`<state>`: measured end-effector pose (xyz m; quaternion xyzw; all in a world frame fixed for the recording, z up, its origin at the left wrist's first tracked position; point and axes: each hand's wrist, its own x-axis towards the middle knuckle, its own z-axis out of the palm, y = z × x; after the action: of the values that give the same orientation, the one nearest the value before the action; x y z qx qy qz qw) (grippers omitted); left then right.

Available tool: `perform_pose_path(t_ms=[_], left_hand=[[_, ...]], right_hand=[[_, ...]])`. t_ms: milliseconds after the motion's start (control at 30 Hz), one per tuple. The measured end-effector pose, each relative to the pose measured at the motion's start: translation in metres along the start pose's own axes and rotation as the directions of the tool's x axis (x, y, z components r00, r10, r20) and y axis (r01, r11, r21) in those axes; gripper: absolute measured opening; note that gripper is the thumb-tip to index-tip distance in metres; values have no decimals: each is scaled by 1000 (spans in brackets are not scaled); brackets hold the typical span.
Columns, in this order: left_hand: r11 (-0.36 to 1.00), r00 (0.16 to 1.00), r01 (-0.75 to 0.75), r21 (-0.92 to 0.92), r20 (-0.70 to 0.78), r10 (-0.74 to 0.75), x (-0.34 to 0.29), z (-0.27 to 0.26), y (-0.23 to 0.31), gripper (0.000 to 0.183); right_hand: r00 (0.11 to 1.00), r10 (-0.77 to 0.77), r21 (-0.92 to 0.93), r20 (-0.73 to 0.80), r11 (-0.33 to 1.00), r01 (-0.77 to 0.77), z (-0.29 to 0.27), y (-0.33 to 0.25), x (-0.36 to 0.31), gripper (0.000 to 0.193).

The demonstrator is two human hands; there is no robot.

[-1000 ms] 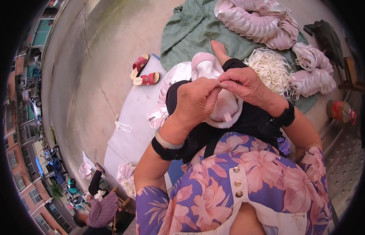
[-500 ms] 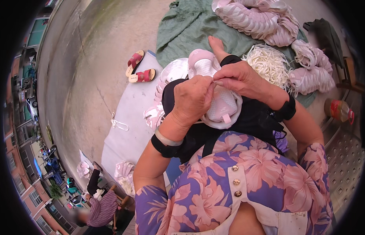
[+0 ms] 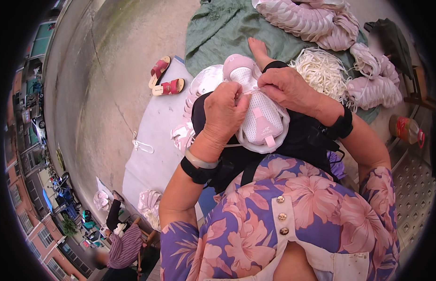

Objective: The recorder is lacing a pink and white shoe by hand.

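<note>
Here the pink shoe (image 3: 264,125) rests on my lap (image 3: 302,133), probably for steadiness; above it, my right hand (image 3: 287,89) pinches white lace (image 3: 252,88), and my left hand's (image 3: 225,108) fingers curl closed, their hold hidden.

The bare left hand (image 3: 225,107) was turned back upward, its fingers curled and its thumb drawn in beside them. Just to its right, apart from it, the bare right hand (image 3: 284,86) bent its fingers inward. Below each hand, a bare forearm slanted inward.
</note>
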<state>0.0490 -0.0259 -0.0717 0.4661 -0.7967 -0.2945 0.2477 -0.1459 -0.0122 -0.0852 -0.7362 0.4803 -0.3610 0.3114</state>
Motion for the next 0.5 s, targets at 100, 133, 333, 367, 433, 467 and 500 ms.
perform_pose_path(t_ms=[100,133,333,367,433,467,500], left_hand=[[983,988,-139,119,-44,145,0,3,0,15],[983,989,-139,118,-43,145,0,4,0,15],[972,978,-174,157,-86,188,-3,11,-5,14],[973,977,-175,152,-97,191,-3,12,-6,14],[973,975,-177,147,-107,194,-4,14,-8,14],[983,980,-149,112,-117,162,-4,15,-8,14],[990,984,-121,77,-124,130,-4,15,-9,14]], right_hand=[[999,28,-31,16,999,-28,0,-2,1,7],[1000,28,-31,7,999,-27,0,-2,1,7],[999,33,-76,16,997,-32,1,-3,1,7],[999,26,-90,21,996,-24,1,-3,1,8],[1000,12,-94,22,996,-10,1,-3,1,7],[1000,-3,-98,22,995,5,1,-3,1,8],[1000,-2,-98,21,995,4,1,-3,1,8]])
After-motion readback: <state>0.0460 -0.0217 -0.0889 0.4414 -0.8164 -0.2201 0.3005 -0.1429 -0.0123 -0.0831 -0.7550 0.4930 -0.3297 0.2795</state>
